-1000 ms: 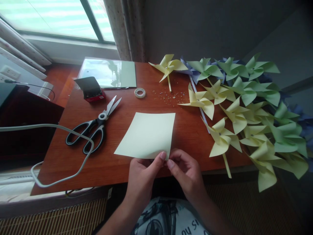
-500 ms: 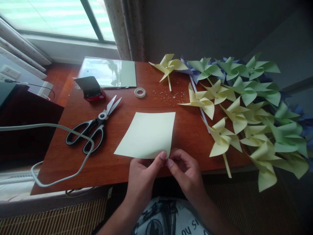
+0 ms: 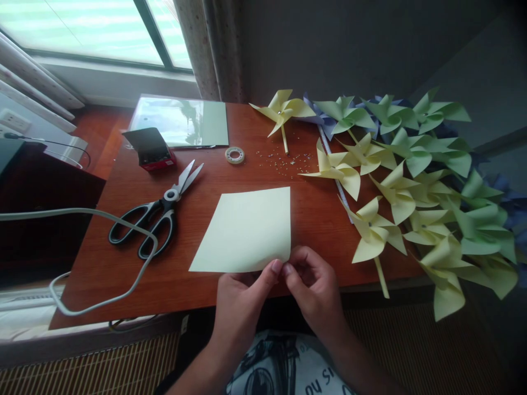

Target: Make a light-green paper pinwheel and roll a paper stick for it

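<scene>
A pale yellow sheet of paper (image 3: 247, 230) is held over the near part of the table, its near right corner curling up slightly. My left hand (image 3: 242, 302) grips the near edge, thumb on top and fingers beneath. At the right corner my right hand (image 3: 315, 291) pinches the paper, its thumb tip beside the left thumb. The fingers under the sheet are partly hidden. Left of the paper lies a pair of scissors (image 3: 164, 206) with black handles, blades apart. Several paper pinwheels, including a yellow pinwheel (image 3: 373, 230), lie to the right.
A wooden table (image 3: 206, 175) carries a roll of tape (image 3: 234, 155), an open red box (image 3: 156, 156), small scattered bits (image 3: 288, 163) and a plastic sleeve with paper (image 3: 185, 122). A white cable (image 3: 119, 219) loops across the left edge. Green pinwheels (image 3: 411, 151) crowd the far right.
The sheet has shifted slightly left and tilted a little in my hands, its near edge coming closer to me. Both hands keep their pinch. The other things stay where they were.
</scene>
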### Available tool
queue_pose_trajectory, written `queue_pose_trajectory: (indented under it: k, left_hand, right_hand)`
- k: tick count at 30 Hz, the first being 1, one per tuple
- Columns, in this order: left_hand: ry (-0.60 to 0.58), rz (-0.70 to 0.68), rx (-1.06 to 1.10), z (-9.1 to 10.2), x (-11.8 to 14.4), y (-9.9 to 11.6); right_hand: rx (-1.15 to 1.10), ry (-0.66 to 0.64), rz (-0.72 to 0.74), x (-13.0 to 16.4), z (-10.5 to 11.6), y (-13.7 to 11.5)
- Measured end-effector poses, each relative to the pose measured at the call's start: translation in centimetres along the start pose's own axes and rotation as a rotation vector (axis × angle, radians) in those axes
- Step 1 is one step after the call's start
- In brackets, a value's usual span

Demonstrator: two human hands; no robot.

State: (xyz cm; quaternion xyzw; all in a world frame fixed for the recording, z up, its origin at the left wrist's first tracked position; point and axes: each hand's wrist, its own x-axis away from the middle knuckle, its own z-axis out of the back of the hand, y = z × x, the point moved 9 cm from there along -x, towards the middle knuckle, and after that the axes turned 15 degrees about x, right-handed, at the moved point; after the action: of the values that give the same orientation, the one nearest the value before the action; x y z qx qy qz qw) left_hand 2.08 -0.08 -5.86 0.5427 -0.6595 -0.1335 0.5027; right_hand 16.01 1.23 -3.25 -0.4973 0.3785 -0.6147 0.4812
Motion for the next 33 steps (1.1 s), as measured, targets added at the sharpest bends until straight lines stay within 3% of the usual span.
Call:
queue_pose_trajectory:
  k: [8,19,33]
  left_hand:
    - [0.054,-0.135,-0.156,0.3,0.4,1.5]
    - [0.024,0.029,0.106,0.3,-0.3,0.4]
    - [0.026,0.047,0.129,-0.1,-0.1,0.6]
  right_hand:
    - [-0.09,-0.046,-0.044,-0.1,-0.5,0.0]
    - [-0.198,-0.12,-0.001,0.1,-1.1,-0.3]
    - [-0.132,-0.079,0.068,-0.1,-0.3,-0.3]
